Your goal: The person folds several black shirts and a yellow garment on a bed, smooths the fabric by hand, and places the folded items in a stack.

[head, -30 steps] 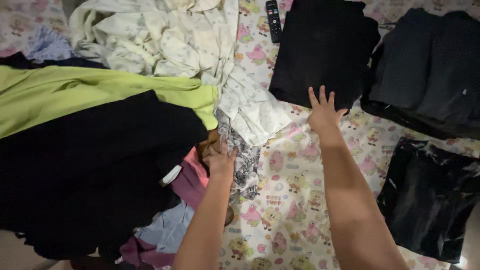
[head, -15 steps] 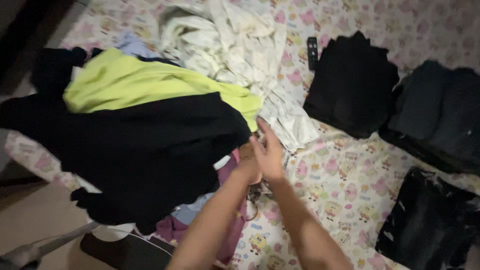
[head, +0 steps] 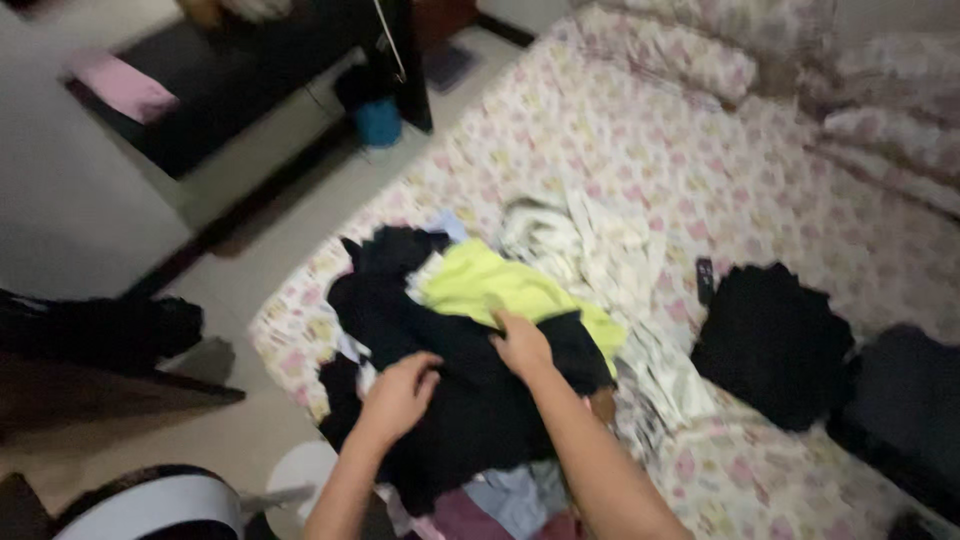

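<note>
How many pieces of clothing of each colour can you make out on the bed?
Black, in the loose heap: 1
Lime green: 1
White patterned: 1
Pale blue: 1
Folded dark stacks: 2
Total: 6

I see the clothes pile (head: pixel 470 380) at the bed's (head: pixel 640 130) near left edge. Two folded stacks (head: pixel 775 340) lie right of it, the remote (head: pixel 705 280) between.

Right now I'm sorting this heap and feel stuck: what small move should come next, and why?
Probably close both hands on the black garment and lift it clear. The left hand and right hand already rest on it, it lies on top of the pile, and it partly covers the lime-green garment.
</note>
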